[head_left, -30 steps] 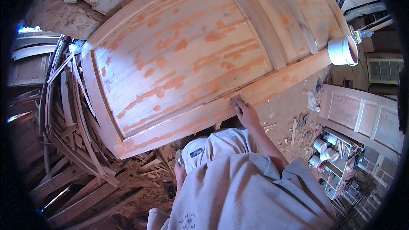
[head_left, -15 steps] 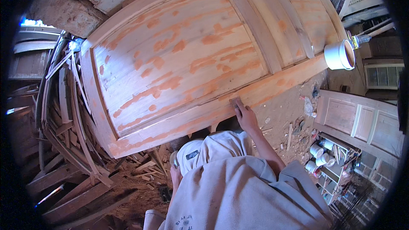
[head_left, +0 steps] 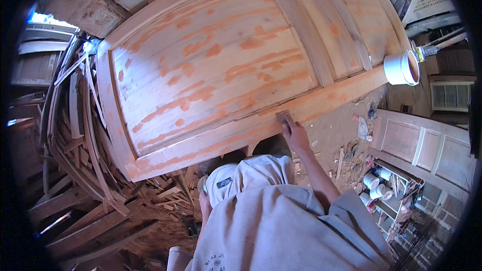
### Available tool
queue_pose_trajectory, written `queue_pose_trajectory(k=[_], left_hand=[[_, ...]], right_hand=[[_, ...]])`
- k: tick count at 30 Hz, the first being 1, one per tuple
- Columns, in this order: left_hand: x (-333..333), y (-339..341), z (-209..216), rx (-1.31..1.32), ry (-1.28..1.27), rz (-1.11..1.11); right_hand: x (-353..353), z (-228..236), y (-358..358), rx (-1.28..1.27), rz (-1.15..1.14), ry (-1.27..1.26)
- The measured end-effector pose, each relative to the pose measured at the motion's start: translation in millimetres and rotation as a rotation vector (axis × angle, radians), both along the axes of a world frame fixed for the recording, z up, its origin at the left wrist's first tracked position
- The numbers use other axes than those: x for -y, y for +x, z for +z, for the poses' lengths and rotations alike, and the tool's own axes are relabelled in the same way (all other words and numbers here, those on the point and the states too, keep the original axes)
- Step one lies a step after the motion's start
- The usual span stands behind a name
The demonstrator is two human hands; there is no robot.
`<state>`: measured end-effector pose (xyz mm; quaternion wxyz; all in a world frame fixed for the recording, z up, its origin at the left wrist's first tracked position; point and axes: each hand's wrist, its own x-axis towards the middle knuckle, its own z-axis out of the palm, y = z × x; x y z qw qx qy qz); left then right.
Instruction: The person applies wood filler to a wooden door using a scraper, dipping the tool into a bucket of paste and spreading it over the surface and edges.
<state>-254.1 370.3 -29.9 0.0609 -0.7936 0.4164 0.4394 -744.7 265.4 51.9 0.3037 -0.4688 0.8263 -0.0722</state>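
Note:
A large wooden panelled door [head_left: 216,75] lies in front of me, streaked with orange-brown patches. My right hand [head_left: 295,133] is closed on a small flat brown piece [head_left: 283,117], pressed to the door's near rail. Whether that piece is a spreader or a folded abrasive sheet, I cannot tell. Low beside my body, my left hand [head_left: 205,202] is partly hidden by my pale shirt. Its fingers look curled by a round-rimmed thing [head_left: 203,184] that I cannot make out.
A white bucket [head_left: 399,68] stands at the door's right end, beside a clear bottle [head_left: 428,50]. Scrap timber [head_left: 83,140] is piled at the left. Another panelled door [head_left: 422,143] and a shelf [head_left: 386,208] with white tubs are at the right.
My right hand has shifted slightly right along the near rail, with the brown piece still in it. The left hand stays low by my body. The view has tilted slightly.

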Motion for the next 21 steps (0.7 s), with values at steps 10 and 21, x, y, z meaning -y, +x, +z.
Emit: queue_pose_trajectory(k=[10,21], left_hand=[[1,-2,1,-0.019,-0.003,-0.02],[-5,-8,-2,-0.042,-0.022,-0.013]], right_hand=[[10,-27,-2,-0.078,-0.028,-0.158],[11,-14,-13,-0.103,-0.083,-0.176]])
